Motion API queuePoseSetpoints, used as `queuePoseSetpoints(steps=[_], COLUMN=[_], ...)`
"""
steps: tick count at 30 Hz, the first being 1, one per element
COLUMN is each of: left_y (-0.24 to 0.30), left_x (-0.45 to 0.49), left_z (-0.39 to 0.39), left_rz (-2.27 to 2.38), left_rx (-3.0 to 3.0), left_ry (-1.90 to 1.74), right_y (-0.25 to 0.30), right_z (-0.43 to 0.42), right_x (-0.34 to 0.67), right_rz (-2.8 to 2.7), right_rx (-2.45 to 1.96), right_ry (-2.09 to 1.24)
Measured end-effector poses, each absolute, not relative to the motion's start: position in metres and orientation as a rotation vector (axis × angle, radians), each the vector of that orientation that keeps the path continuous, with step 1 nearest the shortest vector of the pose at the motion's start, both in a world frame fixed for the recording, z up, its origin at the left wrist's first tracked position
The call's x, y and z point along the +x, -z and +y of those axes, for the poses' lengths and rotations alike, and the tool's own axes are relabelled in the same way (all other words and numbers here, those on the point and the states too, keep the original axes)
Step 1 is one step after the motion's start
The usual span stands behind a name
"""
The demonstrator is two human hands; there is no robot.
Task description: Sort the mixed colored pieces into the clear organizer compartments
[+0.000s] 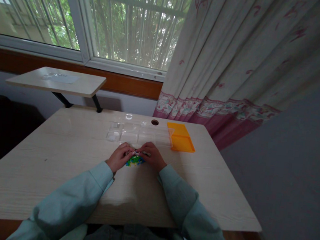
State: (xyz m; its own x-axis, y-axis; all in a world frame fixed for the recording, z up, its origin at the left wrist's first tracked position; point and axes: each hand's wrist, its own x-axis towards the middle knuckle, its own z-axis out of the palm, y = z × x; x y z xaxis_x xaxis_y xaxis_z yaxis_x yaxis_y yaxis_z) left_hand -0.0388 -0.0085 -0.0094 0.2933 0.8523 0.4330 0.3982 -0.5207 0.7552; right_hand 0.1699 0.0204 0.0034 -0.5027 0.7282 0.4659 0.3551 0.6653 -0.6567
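While the left hand and right hand meet over the desk, what looks like a clear plastic packet of small blue, green and yellow pieces rests between them, on the near side of the clear compartment tray and left of the orange two-section tray.

Fingers: both hands appear to pinch the packet's glossy far edge; exact contact too small to resolve.

Risk (judged): a hard or uneven pull could split the film suddenly and scatter pieces over the desk; fingertips slipping on slick film could let it spill, and a forward jerk could knock the clear compartment tray.

Orientation: visible coloured part is broader left to right, so the long axis seems to run across the desk, left end slightly nearer its front edge. Pinched side faces the window. Hands hide part; true length uncertain.
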Motion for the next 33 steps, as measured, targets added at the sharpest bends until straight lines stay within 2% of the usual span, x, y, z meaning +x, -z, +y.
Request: queuePoseSetpoints(steps=[10,14,18,24,33], left_y=[0.009,-0.001,-0.006,-0.002,0.002], left_x=[-0.039,-0.053,-0.077,-0.09,-0.08], left_z=[-0.008,-0.006,0.002,0.005,0.004], left_rz=[1.082,1.132,1.055,1.025,1.125], left_rx=[2.061,2.188,2.309,2.333,2.346], left_ry=[-1.119,-1.042,-0.742,-0.513,-0.514], right_y=[0.006,0.007,0.007,0.014,0.018], right_z=[0.025,0.032,0.039,0.043,0.044], right_x=[0.168,0.176,0.184,0.185,0.185], right_rz=[-1.953,-1.764,-1.662,-1.697,-1.764], right_rx=[-0.83,-1.114,-1.315,-1.382,-1.416], right_ry=[-0.598,-0.253,-0.002,0.065,0.088])
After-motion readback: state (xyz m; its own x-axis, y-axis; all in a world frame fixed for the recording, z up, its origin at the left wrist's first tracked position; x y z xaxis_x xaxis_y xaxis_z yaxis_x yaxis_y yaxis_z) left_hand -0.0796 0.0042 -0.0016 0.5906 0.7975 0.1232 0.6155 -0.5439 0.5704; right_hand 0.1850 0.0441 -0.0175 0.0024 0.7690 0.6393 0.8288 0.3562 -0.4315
